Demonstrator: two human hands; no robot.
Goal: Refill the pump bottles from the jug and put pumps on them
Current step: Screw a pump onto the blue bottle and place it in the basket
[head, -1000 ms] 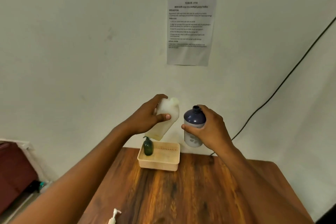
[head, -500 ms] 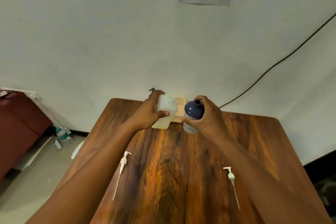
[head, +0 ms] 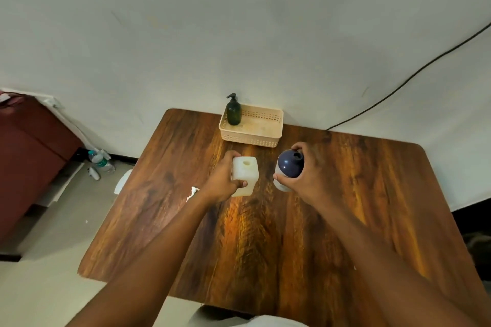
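As both your forearms reach up from the bottom of the frame, they cross the wooden table (head: 265,247), which fills the lower middle. Your left hand (head: 221,183) sits just left of centre, fingers and thumb curled round the white jug (head: 245,174); thumb lies across its near face, fingertips wrap the far left edge. The jug stands upright on the table, round mouth showing on top, no cap visible. Your right hand (head: 305,176) is just right of centre, gripping the blue bottle (head: 288,167) from its right side, thumb at the near lower part, fingers curled over the shoulder by the neck. The bottle has a dark blue rounded top and a pale lower body; its open neck tilts slightly toward the right. Cannot tell whether its base touches the table. Jug and bottle are side by side, near but apart.

Left of your left wrist, a white pump (head: 193,192) lies on the table, mostly hidden behind the forearm.

Further up, at the table's far edge against the wall, sits a beige basket (head: 265,138). A dark green bottle (head: 233,113) with a black pump on it stands upright in the basket's left corner.

A black cable (head: 398,87) runs along the wall from the upper right edge down to the table's far side. On the floor at mid left lie plastic bottles (head: 99,160) beside a dark red cabinet (head: 29,154).
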